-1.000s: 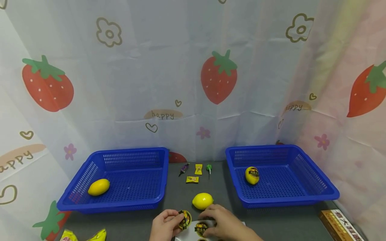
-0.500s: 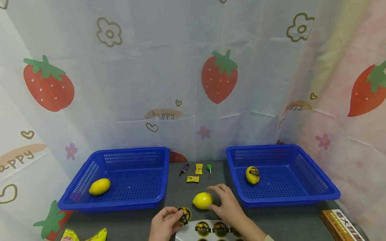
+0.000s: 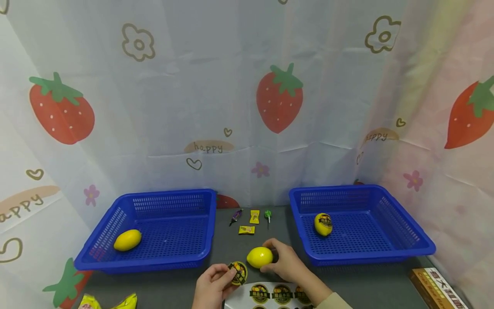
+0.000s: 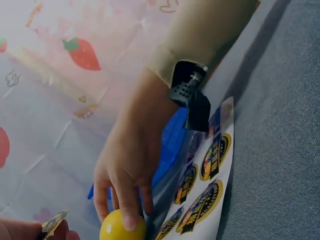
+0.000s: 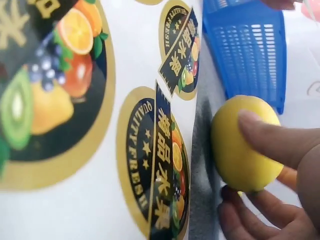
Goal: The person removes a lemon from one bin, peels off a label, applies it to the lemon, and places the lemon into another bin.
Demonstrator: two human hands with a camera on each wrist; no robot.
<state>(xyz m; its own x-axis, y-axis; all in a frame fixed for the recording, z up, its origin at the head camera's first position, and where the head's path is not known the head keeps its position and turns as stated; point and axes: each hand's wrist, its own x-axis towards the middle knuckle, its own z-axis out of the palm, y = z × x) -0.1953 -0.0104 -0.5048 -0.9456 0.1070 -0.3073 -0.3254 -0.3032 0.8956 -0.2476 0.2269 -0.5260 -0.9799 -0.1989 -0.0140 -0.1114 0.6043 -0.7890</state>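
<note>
Lower centre: right hand (image 3: 285, 260) now gripping lemon (image 3: 258, 257), left hand (image 3: 211, 286) still pinching round sticker (image 3: 240, 273), more face-on.

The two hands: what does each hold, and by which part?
Left hand pinches a round sticker by its edge; right hand holds the lemon at its right end.

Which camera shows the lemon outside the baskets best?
The right wrist view: the lemon looks biggest there, though the right grip covers some. The head view shows it small but nearly whole; the left wrist view cuts it off at the bottom edge.
</note>
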